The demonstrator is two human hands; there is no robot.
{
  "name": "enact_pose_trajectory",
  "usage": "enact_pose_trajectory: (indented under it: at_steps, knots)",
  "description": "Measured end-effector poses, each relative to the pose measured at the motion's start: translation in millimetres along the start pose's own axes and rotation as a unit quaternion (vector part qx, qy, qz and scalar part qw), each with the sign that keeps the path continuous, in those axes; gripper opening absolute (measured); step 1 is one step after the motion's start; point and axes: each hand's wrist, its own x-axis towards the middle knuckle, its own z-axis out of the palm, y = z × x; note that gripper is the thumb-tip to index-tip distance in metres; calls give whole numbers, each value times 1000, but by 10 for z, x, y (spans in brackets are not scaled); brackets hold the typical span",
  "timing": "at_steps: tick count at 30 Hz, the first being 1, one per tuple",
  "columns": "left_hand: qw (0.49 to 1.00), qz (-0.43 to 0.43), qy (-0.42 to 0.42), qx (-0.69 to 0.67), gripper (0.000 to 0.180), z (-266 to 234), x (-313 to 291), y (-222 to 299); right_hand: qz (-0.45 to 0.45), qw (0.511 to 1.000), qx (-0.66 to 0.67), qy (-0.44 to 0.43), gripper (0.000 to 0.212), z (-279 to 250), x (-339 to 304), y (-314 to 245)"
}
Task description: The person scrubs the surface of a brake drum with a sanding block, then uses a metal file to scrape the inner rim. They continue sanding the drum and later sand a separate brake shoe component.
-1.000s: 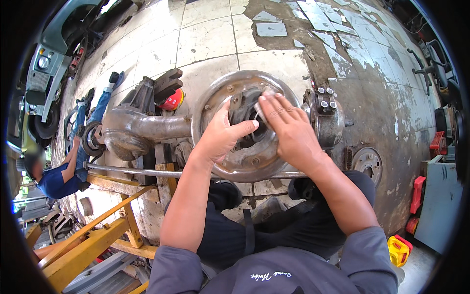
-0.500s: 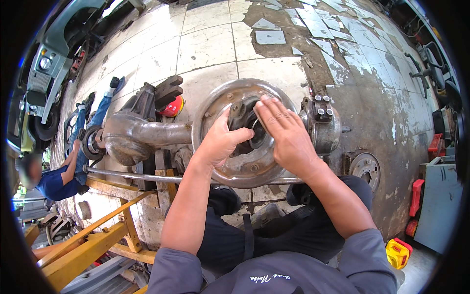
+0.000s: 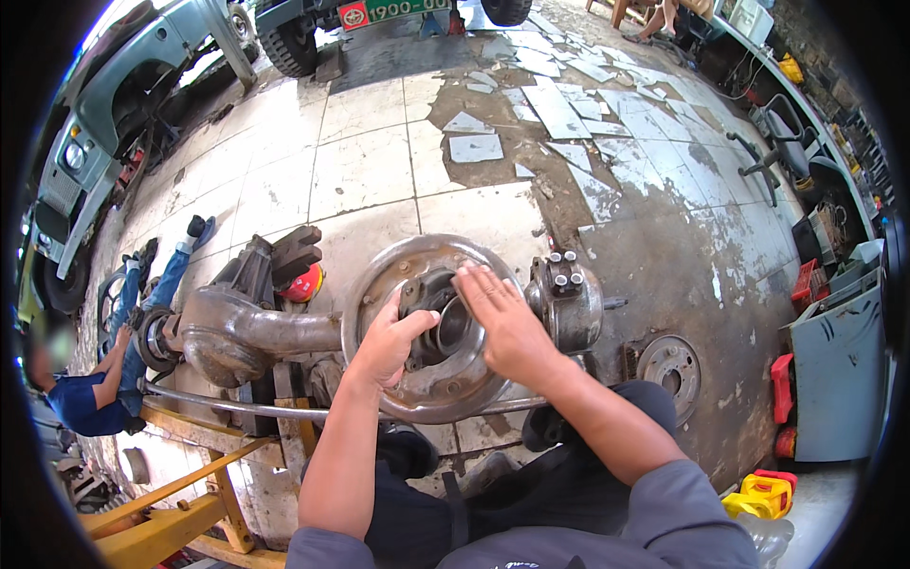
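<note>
In front of me is a large round brownish metal dish (image 3: pixel 379 403) with a raised rim, set on edge at the end of an axle. A dark hub opening with a pale-edged metal ring (image 3: pixel 456 328) sits in its middle. My left hand (image 3: pixel 382 345) rests at the left of the opening, thumb and forefinger spread, thumb tip by the ring; its other fingers are mostly hidden. Flat and outstretched, my right hand (image 3: pixel 512 332) lies against the right side of the opening, fingers side by side. Its palm side is out of sight.
The axle housing (image 3: pixel 223 332) runs left toward a seated person (image 3: pixel 90 384) in blue. A bolted metal end piece (image 3: pixel 569 299) stands right of the dish. A flat round plate (image 3: pixel 669 375) lies on the floor, near a grey cabinet (image 3: pixel 839 365). Yellow frame bars (image 3: pixel 171 541) stand lower left.
The view has tilted up, so the dish and hands sit lower and further left, and a vehicle shows at the top. Both hands stay around the hub opening in much the same pose.
</note>
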Motion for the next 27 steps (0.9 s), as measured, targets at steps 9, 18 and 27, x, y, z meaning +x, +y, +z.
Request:
enact_pose_trajectory:
  at_steps: [9, 18, 27]
  knots:
    - [997, 9, -11, -73, 71, -29, 123, -42, -19, 999, 33, 1, 78, 37, 26, -39]
    - [998, 37, 46, 15, 79, 129, -5, 59, 0, 1000, -6, 11, 78, 30, 7, -75]
    - [997, 12, 54, -56, 66, -89, 212, -133, -85, 995, -31, 31, 75, 68, 31, -140]
